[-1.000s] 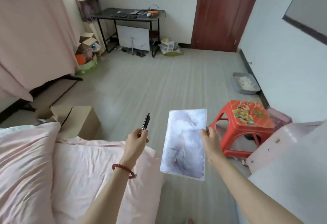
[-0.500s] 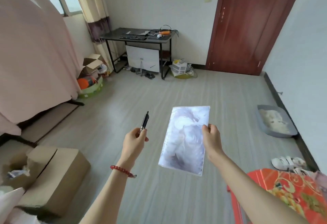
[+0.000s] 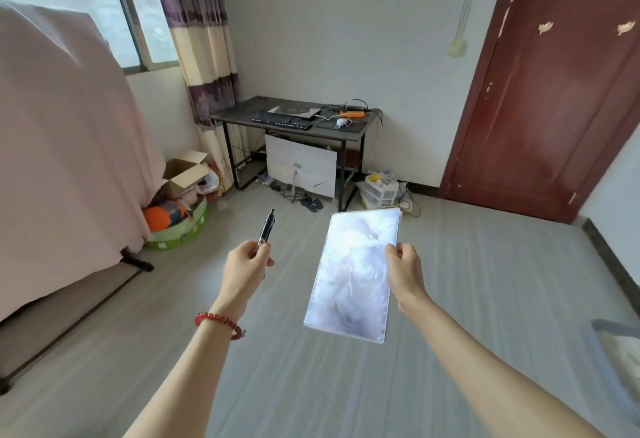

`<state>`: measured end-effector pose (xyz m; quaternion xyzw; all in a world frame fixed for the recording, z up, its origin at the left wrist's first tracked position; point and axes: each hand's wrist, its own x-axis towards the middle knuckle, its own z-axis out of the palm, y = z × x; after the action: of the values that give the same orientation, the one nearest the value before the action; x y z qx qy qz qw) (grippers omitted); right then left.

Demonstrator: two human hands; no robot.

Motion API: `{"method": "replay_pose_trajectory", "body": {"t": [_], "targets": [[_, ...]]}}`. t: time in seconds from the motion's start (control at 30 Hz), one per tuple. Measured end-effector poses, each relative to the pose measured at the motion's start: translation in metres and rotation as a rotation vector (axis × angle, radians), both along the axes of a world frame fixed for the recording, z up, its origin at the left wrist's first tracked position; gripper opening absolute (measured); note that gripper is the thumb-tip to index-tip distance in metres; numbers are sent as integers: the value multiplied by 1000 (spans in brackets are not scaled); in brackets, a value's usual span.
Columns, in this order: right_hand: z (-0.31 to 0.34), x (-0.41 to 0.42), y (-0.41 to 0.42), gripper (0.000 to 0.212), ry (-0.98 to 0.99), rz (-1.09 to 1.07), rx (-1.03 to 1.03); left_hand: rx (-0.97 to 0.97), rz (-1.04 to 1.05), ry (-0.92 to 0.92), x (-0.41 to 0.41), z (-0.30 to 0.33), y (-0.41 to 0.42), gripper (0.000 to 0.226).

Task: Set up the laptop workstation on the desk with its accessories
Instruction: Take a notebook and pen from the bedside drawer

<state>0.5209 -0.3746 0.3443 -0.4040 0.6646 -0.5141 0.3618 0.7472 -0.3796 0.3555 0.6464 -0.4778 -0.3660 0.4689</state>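
Nearing the counter [image 3: 239, 114], now larger ahead of both hands: left hand [image 3: 245, 261] pinches a black pen [image 3: 266, 230], right hand [image 3: 404, 264] grips what looks like a notebook [image 3: 353, 275]; delivery seems close.

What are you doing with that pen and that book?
A person is standing in a bedroom, holding a pen upright in the left hand and a notebook by its edge in the right hand. Both are held out over the floor, facing a dark desk against the far wall. A keyboard and some cables already lie on that desk. Nothing in the hands has been put down yet.
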Motion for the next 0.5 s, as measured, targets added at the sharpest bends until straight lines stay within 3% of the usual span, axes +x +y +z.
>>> {"method": "replay_pose_trajectory", "body": {"t": [0.37,0.5], "targets": [[-24,25,-352,25,-66,-1,7,-32,41,-83,29,-2,-331,14],[-14,51,-517,13,-75,53,4,-15,82,-91,53,7,-486,16]]}}
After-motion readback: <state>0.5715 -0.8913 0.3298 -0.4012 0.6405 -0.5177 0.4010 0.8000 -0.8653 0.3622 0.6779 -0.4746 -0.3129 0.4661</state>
